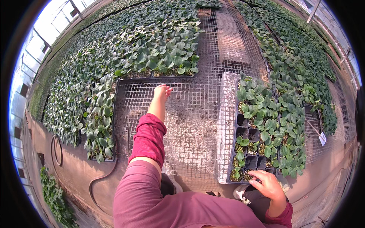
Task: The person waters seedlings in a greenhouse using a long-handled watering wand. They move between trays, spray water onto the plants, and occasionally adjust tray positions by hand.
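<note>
A black plastic plug tray (pixel 240 182) of leafy green seedlings (pixel 258 97) lies in front of me on the right, on the mesh bench top. Several of its nearer cells, such as a dark cell (pixel 251 162), hold no plant. My right hand (pixel 267 184) is at the tray's near edge, thumb and fingers apart, fingertips at a cell of soil (pixel 247 175). Stretched forward, my left hand (pixel 163 91) is above the wire mesh (pixel 188 114), close to the seedling trays beyond. Its fingers are loosely curled; whether anything is inside them is hidden.
Dense seedling trays (pixel 97 114) cover the bench to the left and far side. More seedlings (pixel 291 142) stand right of the plug tray. A white label (pixel 322 139) on a stick leans over the mesh at right. A hose (pixel 90 189) lies on the floor at left.
</note>
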A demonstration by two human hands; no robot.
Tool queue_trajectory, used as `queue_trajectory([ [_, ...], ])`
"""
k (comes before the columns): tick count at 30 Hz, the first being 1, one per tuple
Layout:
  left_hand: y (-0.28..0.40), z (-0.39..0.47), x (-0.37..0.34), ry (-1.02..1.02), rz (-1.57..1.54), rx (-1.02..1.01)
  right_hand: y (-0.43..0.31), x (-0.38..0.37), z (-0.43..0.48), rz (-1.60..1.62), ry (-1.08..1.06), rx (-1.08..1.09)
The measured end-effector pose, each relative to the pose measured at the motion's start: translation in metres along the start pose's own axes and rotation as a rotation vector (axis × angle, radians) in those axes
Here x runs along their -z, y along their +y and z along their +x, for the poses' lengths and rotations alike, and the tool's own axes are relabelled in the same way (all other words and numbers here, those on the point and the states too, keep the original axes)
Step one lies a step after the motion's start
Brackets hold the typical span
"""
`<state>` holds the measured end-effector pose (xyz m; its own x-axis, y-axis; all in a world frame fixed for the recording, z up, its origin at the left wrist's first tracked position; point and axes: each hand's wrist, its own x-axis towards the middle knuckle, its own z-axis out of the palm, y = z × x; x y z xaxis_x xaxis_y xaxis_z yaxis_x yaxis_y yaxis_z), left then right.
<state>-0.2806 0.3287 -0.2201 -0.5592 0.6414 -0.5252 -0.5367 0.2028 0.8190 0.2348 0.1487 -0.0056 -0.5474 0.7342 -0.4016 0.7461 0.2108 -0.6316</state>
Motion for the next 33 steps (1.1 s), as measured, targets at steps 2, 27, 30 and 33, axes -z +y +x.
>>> queue_trajectory([
  [2,-0.005,0.032,-0.026,0.036,-0.201,0.061,-0.002,0.001,0.003,0.021,0.022,-0.008],
  [27,-0.053,-0.106,-0.013,0.098,-0.492,0.227,-0.024,-0.014,-0.025,-0.096,0.149,0.151],
  [30,-0.075,-0.152,0.005,0.081,-0.444,0.27,-0.011,-0.022,-0.034,-0.106,0.154,0.162],
  [33,-0.103,-0.2,0.022,0.107,-0.375,0.262,-0.007,-0.026,-0.038,-0.084,0.119,0.077],
])
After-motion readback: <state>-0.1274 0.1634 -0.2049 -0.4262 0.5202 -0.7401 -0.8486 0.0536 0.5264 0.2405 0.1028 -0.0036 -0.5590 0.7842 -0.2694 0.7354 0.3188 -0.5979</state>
